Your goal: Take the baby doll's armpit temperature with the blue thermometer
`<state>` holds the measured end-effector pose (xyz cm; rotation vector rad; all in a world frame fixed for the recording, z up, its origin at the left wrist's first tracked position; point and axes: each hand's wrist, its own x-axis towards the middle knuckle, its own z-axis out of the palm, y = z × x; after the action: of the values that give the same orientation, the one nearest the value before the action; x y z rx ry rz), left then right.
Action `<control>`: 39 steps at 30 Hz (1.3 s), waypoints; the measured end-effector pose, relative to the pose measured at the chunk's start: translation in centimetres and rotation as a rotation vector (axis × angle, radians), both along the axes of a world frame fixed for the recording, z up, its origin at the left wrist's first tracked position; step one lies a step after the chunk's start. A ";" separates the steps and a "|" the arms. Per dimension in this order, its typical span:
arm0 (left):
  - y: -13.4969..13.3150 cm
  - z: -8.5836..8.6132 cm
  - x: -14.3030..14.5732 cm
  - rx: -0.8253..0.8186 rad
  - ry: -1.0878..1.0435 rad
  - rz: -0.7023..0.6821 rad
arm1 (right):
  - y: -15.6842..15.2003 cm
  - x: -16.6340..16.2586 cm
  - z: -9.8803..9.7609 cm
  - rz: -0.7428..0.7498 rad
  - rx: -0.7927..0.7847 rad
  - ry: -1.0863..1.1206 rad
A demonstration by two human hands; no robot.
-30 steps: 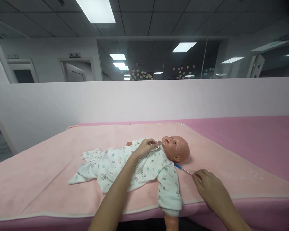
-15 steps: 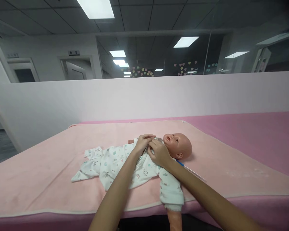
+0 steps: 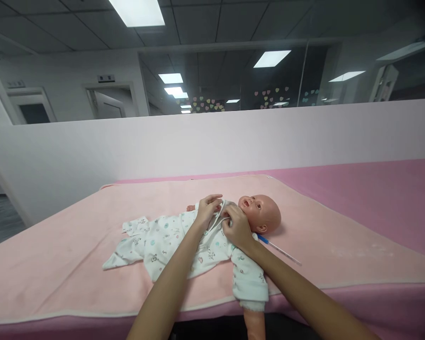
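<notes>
A bald baby doll lies on its back, head to the right, dressed in a white patterned romper. Over its chest, the romper's front shows white edging between my hands. My left hand is on the far-left side of this opening, index finger stretched out and the other fingers bent at the cloth. Close by, near the doll's chin, my right hand pinches the romper's edge with curled fingers. Both sets of fingertips are partly hidden. A thin rod with a blue end lies beside the doll's shoulder.
A peach blanket lies under the doll on a pink surface. A low white wall runs along the back, with glass above it. One doll arm hangs over the front edge.
My hands have moved slightly apart over the chest, and the white edging shows between them. The view has shifted slightly. The doll lies as before.
</notes>
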<state>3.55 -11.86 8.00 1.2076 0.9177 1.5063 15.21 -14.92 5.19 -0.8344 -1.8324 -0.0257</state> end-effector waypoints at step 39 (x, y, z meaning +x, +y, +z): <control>-0.8 0.3 0.2 0.142 0.320 -0.112 | 0.9 0.1 -0.5 0.066 0.182 0.251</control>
<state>3.76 -12.68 8.34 1.6099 0.9435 1.3287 15.26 -14.03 4.66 -0.6194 -1.5934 -0.0435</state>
